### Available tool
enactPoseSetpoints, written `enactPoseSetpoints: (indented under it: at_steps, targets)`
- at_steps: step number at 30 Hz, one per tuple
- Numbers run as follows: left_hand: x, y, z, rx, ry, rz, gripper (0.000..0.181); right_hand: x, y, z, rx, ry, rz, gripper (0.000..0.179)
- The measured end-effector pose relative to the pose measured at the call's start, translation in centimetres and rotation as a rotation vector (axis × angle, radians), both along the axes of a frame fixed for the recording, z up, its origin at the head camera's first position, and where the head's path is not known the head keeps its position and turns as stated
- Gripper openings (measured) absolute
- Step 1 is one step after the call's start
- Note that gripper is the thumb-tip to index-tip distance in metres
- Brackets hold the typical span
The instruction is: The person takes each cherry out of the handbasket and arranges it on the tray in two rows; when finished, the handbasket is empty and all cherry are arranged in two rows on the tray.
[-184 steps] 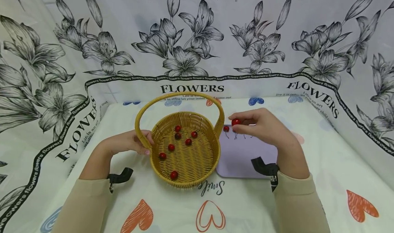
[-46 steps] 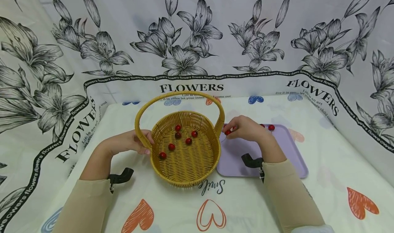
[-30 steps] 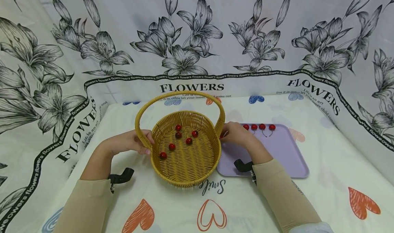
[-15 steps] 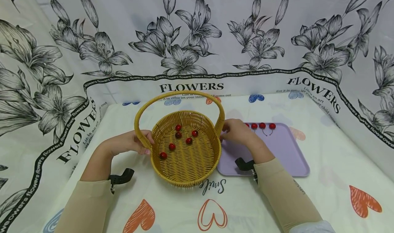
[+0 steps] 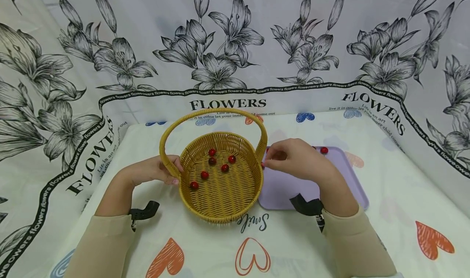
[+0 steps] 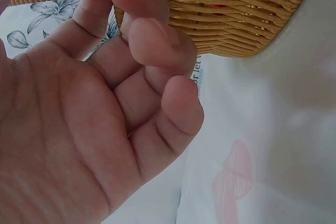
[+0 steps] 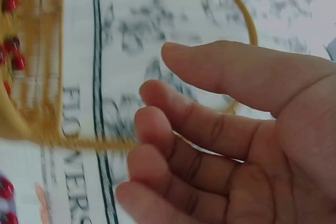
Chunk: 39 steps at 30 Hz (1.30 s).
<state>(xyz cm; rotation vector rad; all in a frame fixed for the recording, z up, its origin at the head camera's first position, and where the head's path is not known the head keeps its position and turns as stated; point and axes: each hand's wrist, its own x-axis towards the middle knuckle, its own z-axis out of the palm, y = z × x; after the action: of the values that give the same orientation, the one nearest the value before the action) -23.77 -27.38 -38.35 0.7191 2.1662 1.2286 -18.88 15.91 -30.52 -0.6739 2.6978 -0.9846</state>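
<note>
My left hand point(image 5: 161, 171) grips the yellow wicker basket point(image 5: 216, 218) where its tall handle meets the left rim; in the left wrist view the fingers point(image 6: 178, 103) curl beside the weave. Several red cherries point(image 5: 204, 174) lie spread on the basket's floor. My right hand point(image 5: 299, 157) is over the left part of the lilac tray point(image 5: 286, 194), just right of the basket. The right wrist view shows its thumb and fingers apart with nothing between them. Close to its fingertips, a cherry point(image 5: 262, 165) sits at the tray's left edge, partly hidden.
Along the tray's back edge lies another cherry point(image 5: 324, 150); the right hand hides others in that row. The arched basket handle point(image 5: 213, 111) stands upright between the hands. A white heart-printed cloth point(image 5: 205, 253) covers the table, with a flowered curtain point(image 5: 235, 65) behind.
The right hand brought a cherry to the tray's left edge beside the basket, let go of it and drew back slightly right. The basket's front cherry is gone from it. The left hand stays put.
</note>
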Motion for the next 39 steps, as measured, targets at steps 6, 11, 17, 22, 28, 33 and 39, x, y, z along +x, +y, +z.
enactPoseSetpoints:
  at_steps: [6, 11, 17, 22, 28, 33, 39]
  targets:
    - [0.0, -0.1, -0.2, 0.009, -0.006, -0.001, 0.024, 0.3, -4.7, -2.6, 0.009, 0.094, 0.146, 0.006]
    - [0.1, -0.3, -0.3, 0.0, 0.0, 0.006, 0.025, -0.9, -9.1, -6.7, 0.159, 0.194, 0.205, 0.032]
    - [0.4, -0.3, -0.2, 0.003, 0.003, 0.009, 0.027, -1.9, -11.6, -9.5, 0.396, 0.135, 0.306, 0.055]
    - [0.5, -0.3, -0.1, 0.011, 0.009, 0.007, 0.027, -2.2, -11.8, -9.7, 0.378, 0.215, 0.308, 0.027]
    - [0.6, -0.3, -0.2, 0.016, 0.013, 0.01, 0.028, -1.9, -11.7, -9.6, 0.352, 0.257, 0.26, 0.013]
    - [0.4, -0.3, -0.2, 0.015, 0.015, 0.001, 0.024, -1.8, -11.1, -8.9, 0.274, 0.261, 0.273, 0.012]
    - [0.0, 0.0, 0.0, 0.006, 0.004, -0.003, 0.025, -1.8, -8.5, -6.2, -0.01, 0.12, 0.263, 0.018]
